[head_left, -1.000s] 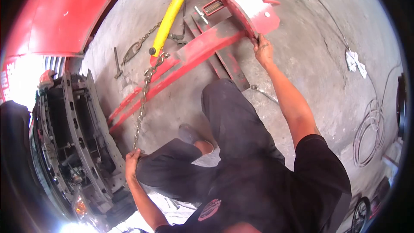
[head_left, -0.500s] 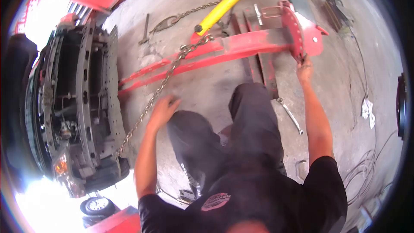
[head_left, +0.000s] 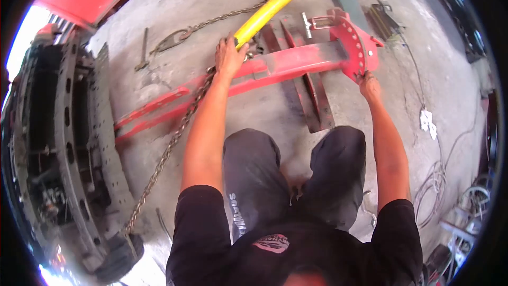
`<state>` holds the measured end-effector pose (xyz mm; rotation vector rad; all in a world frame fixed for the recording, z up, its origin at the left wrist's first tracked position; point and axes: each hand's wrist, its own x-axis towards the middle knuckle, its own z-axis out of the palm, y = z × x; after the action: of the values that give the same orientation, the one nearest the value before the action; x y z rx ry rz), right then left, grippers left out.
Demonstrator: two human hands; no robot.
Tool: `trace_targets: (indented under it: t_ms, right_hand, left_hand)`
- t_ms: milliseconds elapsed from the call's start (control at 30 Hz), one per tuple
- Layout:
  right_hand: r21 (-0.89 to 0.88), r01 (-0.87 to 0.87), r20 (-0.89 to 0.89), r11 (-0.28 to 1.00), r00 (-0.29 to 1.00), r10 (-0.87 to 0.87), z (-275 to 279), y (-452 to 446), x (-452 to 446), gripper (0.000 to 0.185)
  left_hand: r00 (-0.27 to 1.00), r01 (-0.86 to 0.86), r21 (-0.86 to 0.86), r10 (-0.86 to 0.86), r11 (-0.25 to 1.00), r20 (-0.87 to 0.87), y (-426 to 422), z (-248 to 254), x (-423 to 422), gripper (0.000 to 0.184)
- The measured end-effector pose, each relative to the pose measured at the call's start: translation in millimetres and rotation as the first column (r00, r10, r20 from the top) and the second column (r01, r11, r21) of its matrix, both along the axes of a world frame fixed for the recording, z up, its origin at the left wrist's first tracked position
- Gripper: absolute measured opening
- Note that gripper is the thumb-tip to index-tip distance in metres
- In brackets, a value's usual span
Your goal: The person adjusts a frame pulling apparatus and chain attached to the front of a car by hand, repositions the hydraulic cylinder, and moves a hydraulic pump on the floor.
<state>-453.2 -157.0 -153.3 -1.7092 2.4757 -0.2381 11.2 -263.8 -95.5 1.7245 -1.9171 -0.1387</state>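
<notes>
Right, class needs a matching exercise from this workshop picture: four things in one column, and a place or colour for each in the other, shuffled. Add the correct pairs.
Column one
1. Left hand
2. Right hand
3. White cloth
4. Long beam

Column two
A. Lying on the floor, to the right of both hands
B. Mainly red
C. At the lower end of the yellow bar
D. At the lower edge of the curved plate with a row of holes

Right pairs: 1-C, 2-D, 3-A, 4-B
</notes>
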Motion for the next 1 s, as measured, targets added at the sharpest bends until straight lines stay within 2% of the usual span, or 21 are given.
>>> trace_targets:
  t_ms: [67, 100, 133, 167, 200, 233, 267, 300, 333, 400, 467, 500, 700, 800, 900, 1000]
  right_hand:
    - [0.064, 0.01, 0.023, 0.998, 1.0, -0.011, -19.8, -5.0, -16.4, 0.036]
    - [0.079, -0.059, 0.161, 0.995, 0.986, 0.045, -7.6, 3.8, -10.5, 0.042]
    - [-0.029, -0.288, 0.044, 0.957, 0.956, 0.289, -80.3, -2.1, -53.8, 0.046]
    - [-0.082, -0.213, 0.147, 0.974, 0.964, 0.223, -25.5, 25.6, -14.4, 0.049]
    - [-0.009, -0.106, 0.182, 0.994, 0.978, 0.106, -8.1, 38.2, 2.3, 0.053]
    - [0.174, -0.03, 0.095, 0.984, 0.995, 0.014, -20.7, 42.1, 5.9, 0.055]
    - [0.351, -0.066, 0.146, 0.934, 0.989, 0.015, -3.4, 47.3, 13.2, 0.057]
    - [0.238, -0.217, 0.261, 0.947, 0.953, 0.153, -2.4, 65.7, 9.6, 0.056]
    - [0.307, -0.277, 0.29, 0.91, 0.938, 0.188, 6.6, 75.7, 10.4, 0.056]
    - [0.308, -0.183, 0.311, 0.934, 0.947, 0.083, 40.3, 95.6, 5.8, 0.055]
    - [0.278, -0.083, 0.306, 0.957, 0.952, -0.006, 66.7, 106.0, 5.9, 0.055]
    - [0.179, -0.107, 0.337, 0.978, 0.941, 0.041, 58.5, 106.0, -10.8, 0.054]
    - [-0.076, -0.112, 0.323, 0.991, 0.937, 0.131, 151.9, 102.0, -11.7, 0.048]
    - [-0.067, -0.1, 0.387, 0.993, 0.915, 0.118, 194.0, 106.2, 12.7, 0.046]
    - [-0.08, -0.14, 0.395, 0.987, 0.905, 0.16, 182.1, 128.8, 19.5, 0.047]
    - [0.314, -0.218, 0.134, 0.924, 0.974, 0.184, 150.4, 144.4, 0.7, 0.046]
  left_hand:
    - [0.999, -0.045, 0.063, 0.045, 0.997, 0.0, -6.8, -17.6, -5.6, 0.056]
    - [0.994, -0.094, 0.062, 0.09, 0.994, 0.07, -2.5, -12.9, -10.3, 0.056]
    - [0.994, -0.081, 0.121, 0.071, 0.989, 0.084, -0.6, -6.2, -11.6, 0.057]
    - [0.992, -0.09, 0.031, 0.087, 0.995, 0.097, -4.0, -18.9, -10.3, 0.061]
    - [0.995, -0.042, 0.055, 0.037, 0.998, 0.087, -3.8, -18.1, -9.2, 0.063]
    - [0.991, -0.079, 0.009, 0.078, 0.997, 0.105, -7.5, -28.3, -8.2, 0.063]
    - [0.989, -0.07, -0.039, 0.075, 0.997, 0.127, -9.5, -29.7, -9.7, 0.061]
    - [0.983, -0.067, 0.011, 0.064, 0.998, 0.173, -3.5, -12.6, -15.9, 0.058]
    - [0.981, -0.084, -0.126, 0.105, 0.988, 0.164, -9.8, -34.0, -12.5, 0.054]
    - [0.984, -0.072, -0.077, 0.083, 0.994, 0.156, 2.6, -11.3, -18.3, 0.053]
    - [0.984, -0.076, -0.056, 0.084, 0.996, 0.154, 5.0, -9.6, -18.0, 0.053]
    - [0.986, -0.068, -0.042, 0.073, 0.997, 0.152, 4.7, -9.5, -16.7, 0.054]
    - [0.991, -0.062, -0.034, 0.066, 0.997, 0.115, 5.2, -15.6, -13.0, 0.054]
    - [0.993, -0.029, -0.036, 0.033, 0.999, 0.112, 3.2, -15.3, -7.9, 0.053]
    - [0.995, -0.027, -0.051, 0.032, 0.998, 0.1, 0.8, -16.2, -10.4, 0.053]
    - [0.992, -0.05, -0.023, 0.053, 0.998, 0.115, 6.8, -12.9, -12.3, 0.053]
